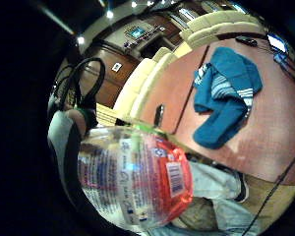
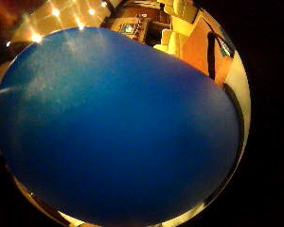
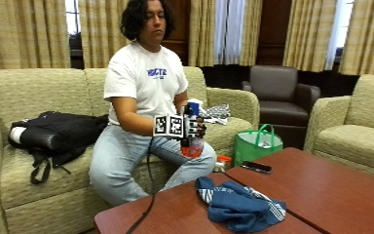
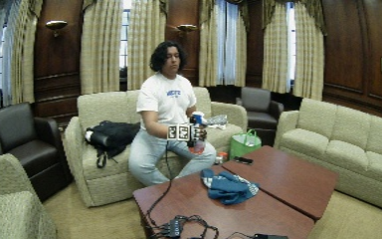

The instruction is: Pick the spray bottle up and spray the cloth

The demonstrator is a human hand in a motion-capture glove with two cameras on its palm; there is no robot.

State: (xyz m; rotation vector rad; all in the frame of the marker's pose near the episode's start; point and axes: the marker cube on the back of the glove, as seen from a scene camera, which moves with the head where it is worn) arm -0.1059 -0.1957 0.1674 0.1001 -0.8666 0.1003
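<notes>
My fingers (image 3: 198, 127) are curled round the bottle (image 3: 191, 141), wrapped at its upper part just under the blue head; right hand (image 3: 186, 127) has it up in front of my chest, well clear of the table (image 3: 329, 190). Bottle upright, blue spray head on top, clear body with a red label hanging below the hand.

Thumb-side palm view is filled by a blue surface, probably the spray head pressed close to the palm. Little-finger view shows the clear body and label (image 1: 174, 179) right against the hand, with the cloth (image 1: 226, 96) down on the table beyond.

Handling, my read:
- bottle is rigid plastic, smooth, likely a bit slick under the glove; level of liquid I can't tell, so weight unknown, probably light to moderate
- best hold is the neck under the head, index free for the trigger. I can't see the trigger or which way the nozzle points
- cloth is soft, crumpled in a heap, won't resist anything; a spray shouldn't shift it

Cloth (image 3: 239, 204) is near the table's front edge, well apart from the bottle and lower. Judgement: pickup done, aim and spray not yet

Counts: one bottle, one cloth (blue with white stripes), one phone (image 3: 256, 167) on the table, one green bag (image 3: 257, 144) on the floor by the sofa, one black backpack (image 3: 54, 131) on the sofa beside me
</notes>
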